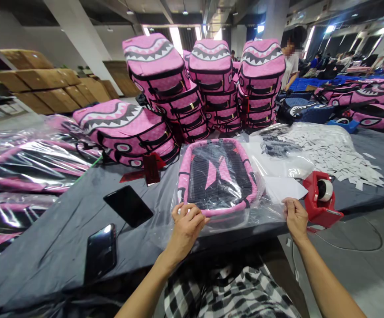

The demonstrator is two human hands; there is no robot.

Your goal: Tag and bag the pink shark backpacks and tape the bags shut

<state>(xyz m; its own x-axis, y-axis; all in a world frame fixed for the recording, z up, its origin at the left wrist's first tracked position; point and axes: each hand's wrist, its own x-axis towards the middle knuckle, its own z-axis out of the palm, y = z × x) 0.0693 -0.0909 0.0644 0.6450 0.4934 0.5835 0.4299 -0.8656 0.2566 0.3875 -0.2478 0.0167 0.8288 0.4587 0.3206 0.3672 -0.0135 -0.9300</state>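
A pink and black backpack (218,176) lies flat before me inside a see-through plastic bag (261,214), its black back panel facing up. My left hand (187,225) is closed on the bag's near edge, at the backpack's lower left corner. Off to the right, my right hand (295,218) pinches the outer edge of the same bag, with the plastic drawn out between both hands. Just beyond my right fingers are a sheet of white paper (283,189) and a red tape dispenser (322,198) holding a roll of tape.
Stacked pink shark-mouth backpacks (215,84) line the table's far side. Two dark phone-like devices lie at left, a tablet (128,206) and a phone (101,251). Bagged backpacks (36,165) stand further left. White labels (337,154) are heaped at right. Beyond, a person (290,62) stands.
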